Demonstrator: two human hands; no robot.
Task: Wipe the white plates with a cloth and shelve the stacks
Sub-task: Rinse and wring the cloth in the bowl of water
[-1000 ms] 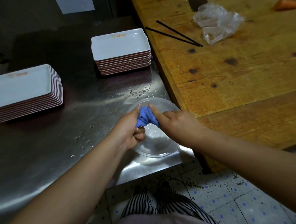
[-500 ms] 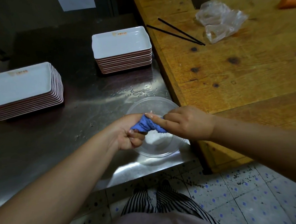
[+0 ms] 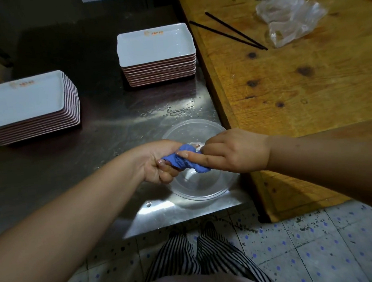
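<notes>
- We grip the twisted blue cloth (image 3: 183, 161) in both fists, left hand (image 3: 158, 162) and right hand (image 3: 236, 152), above a clear plastic bowl (image 3: 202, 186).
- The bowl sits near the steel counter (image 3: 106, 132) front edge, beside the wooden table (image 3: 296, 79).
- Two white plate stacks (image 3: 155, 44) (image 3: 23, 100) stand well apart behind, bare steel between.

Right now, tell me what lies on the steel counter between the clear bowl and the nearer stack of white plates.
In the head view, only bare wet steel: a patch of water puddles and droplets lies between the clear bowl and the plate stack. No object sits there.
</notes>
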